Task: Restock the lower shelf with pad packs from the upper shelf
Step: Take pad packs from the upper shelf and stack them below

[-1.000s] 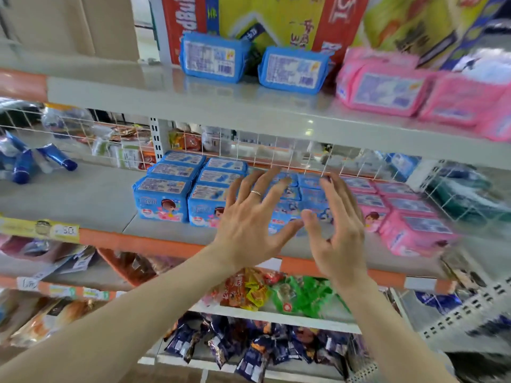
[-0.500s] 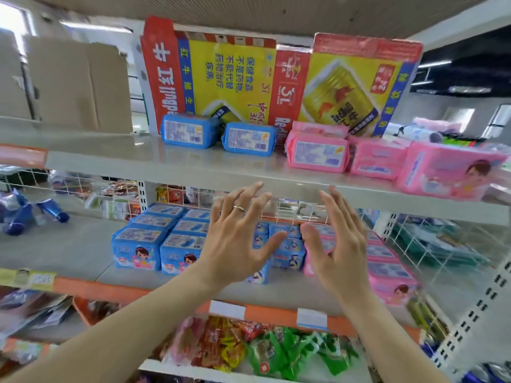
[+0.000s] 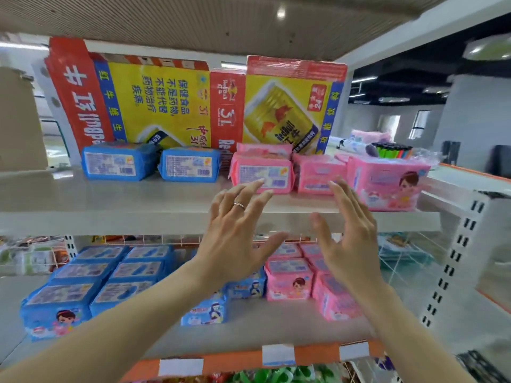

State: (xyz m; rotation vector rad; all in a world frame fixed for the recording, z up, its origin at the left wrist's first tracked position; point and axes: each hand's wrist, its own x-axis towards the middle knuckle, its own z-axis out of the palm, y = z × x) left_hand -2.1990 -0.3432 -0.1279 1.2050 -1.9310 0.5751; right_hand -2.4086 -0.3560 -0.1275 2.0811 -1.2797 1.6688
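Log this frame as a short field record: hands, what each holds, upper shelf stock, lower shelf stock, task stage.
left hand: left hand open, fingers spread, empty, raised in front of the upper shelf edge
right hand: right hand open, empty, beside the left
upper shelf stock: two blue packs, several pink packs, a larger pink pack at the right
backing: flattened drink cartons standing behind the packs
lower shelf stock: blue pad packs in rows on the left, pink pad packs on the right
task stage: nothing grasped yet; hands nearest the pink packs above
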